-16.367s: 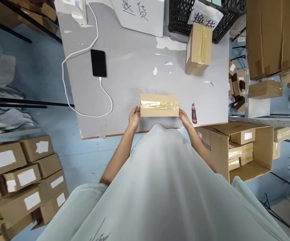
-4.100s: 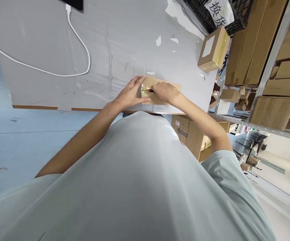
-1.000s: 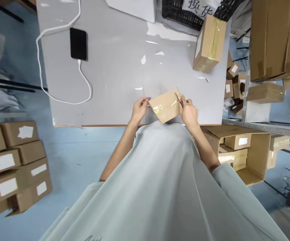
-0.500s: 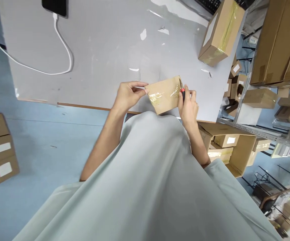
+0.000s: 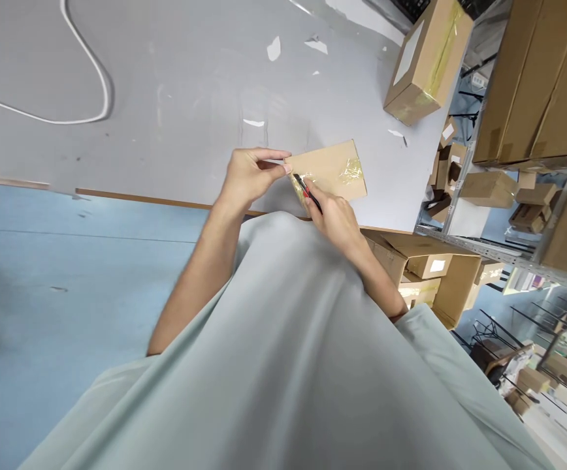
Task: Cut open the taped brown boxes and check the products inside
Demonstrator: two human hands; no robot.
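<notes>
A small brown cardboard box (image 5: 330, 164) with clear yellowish tape sits at the near edge of the grey table, slightly tilted. My left hand (image 5: 251, 173) pinches its left corner between thumb and fingers. My right hand (image 5: 335, 219) is closed around a black and red cutter (image 5: 307, 193), whose tip lies at the taped left part of the box. Shiny tape shows at the box's right end too.
A larger taped box (image 5: 428, 62) stands at the table's back right. Paper scraps (image 5: 274, 49) and a white cable (image 5: 100, 78) lie on the grey table (image 5: 190, 98). An open carton (image 5: 464, 281) and shelves with boxes are at the right.
My right hand has moved left with the cutter, from the box's right end to its left part. My left hand keeps its hold. The view has shifted right, and the phone is out of sight.
</notes>
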